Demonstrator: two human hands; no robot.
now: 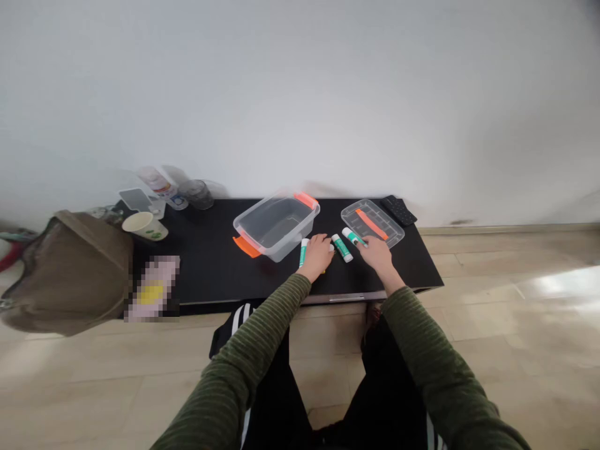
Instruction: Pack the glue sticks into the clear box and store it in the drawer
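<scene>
My left hand (317, 257) is closed over the table, its fingers curled around a glue stick whose white end (332, 248) shows past them; the rest is hidden. Left of that hand lies a green-and-white glue stick (304, 251), partly covered. Between my hands, another glue stick (342, 248) lies on the tabletop. My right hand (376, 252) grips a glue stick (353, 237) by its near end. Behind my left hand stands a clear plastic box (276, 240) without its lid, with orange clips. The clear lid (395, 237) with an orange handle lies behind my right hand.
A black low table (210, 275) stands against the white wall. A dark remote-like object (398, 210) is by the lid. On the left are a paper cup (146, 226), a spray can (164, 187), a glass (197, 194), a blurred pink item (154, 290) and a brown bag (70, 275).
</scene>
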